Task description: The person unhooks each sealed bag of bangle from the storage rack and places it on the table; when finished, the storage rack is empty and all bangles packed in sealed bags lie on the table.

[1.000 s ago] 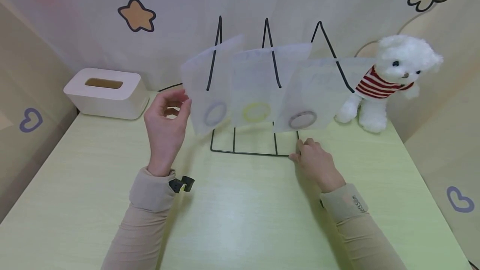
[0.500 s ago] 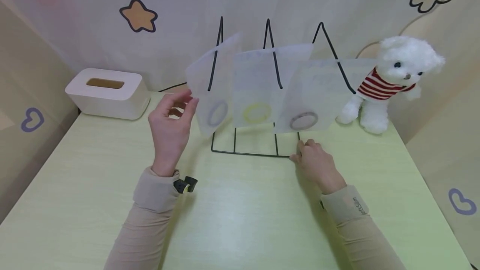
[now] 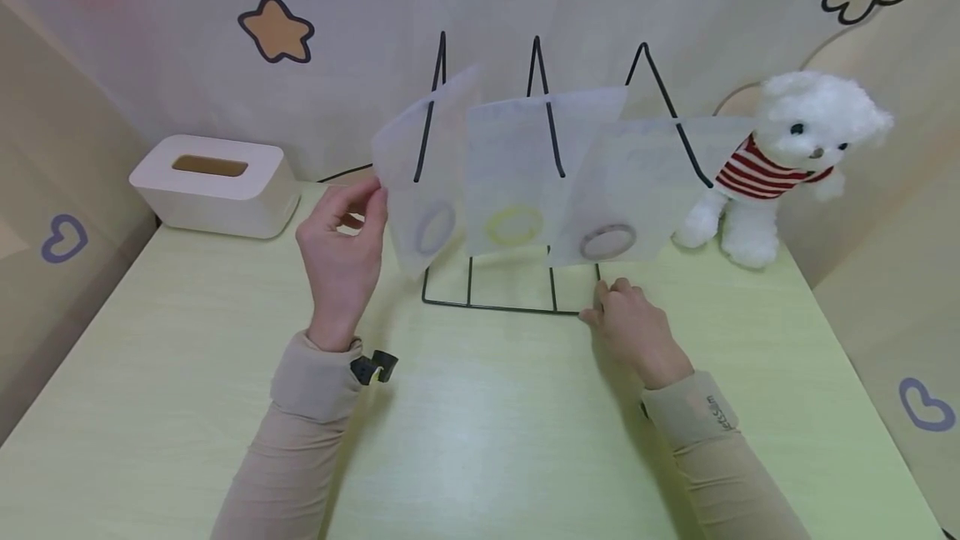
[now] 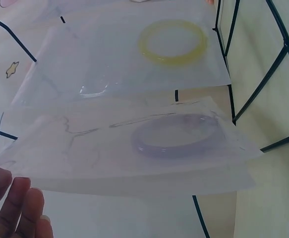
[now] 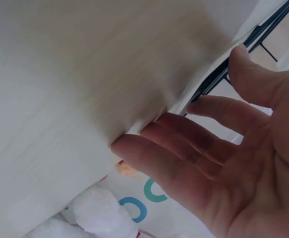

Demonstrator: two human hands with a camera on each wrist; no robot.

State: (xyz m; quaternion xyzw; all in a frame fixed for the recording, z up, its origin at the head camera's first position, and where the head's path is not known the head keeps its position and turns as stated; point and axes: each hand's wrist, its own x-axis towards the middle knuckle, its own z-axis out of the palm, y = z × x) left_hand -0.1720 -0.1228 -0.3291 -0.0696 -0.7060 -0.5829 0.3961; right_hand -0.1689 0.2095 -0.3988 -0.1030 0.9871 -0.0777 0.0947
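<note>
A black wire rack point(image 3: 510, 307) stands on the table with three translucent bags hanging from its prongs. My left hand point(image 3: 343, 261) pinches the left edge of the leftmost bag point(image 3: 408, 148), which holds a purple ring point(image 3: 435, 227). In the left wrist view this bag point(image 4: 99, 158) slants away from the fingers point(image 4: 20, 198). A yellow ring point(image 3: 513, 226) is inside the middle bag point(image 3: 502, 148). The right bag point(image 3: 637, 182) contains a greyish-brown ring point(image 3: 607, 242). Low at the rack's front right corner, my right hand point(image 3: 633, 327) holds the base wire between thumb and index finger, other fingertips against the table.
A white tissue box point(image 3: 213, 190) sits at the back left. To the right of the rack is a white plush bear point(image 3: 795, 157) in a striped shirt, close to the right bag. A patterned curtain point(image 3: 360, 23) hangs behind the pale table point(image 3: 465, 440).
My left hand has shifted slightly right, and its thumb has closed in on the bag's edge. The left bag has turned a little more edge-on. My right hand stays at the rack corner.
</note>
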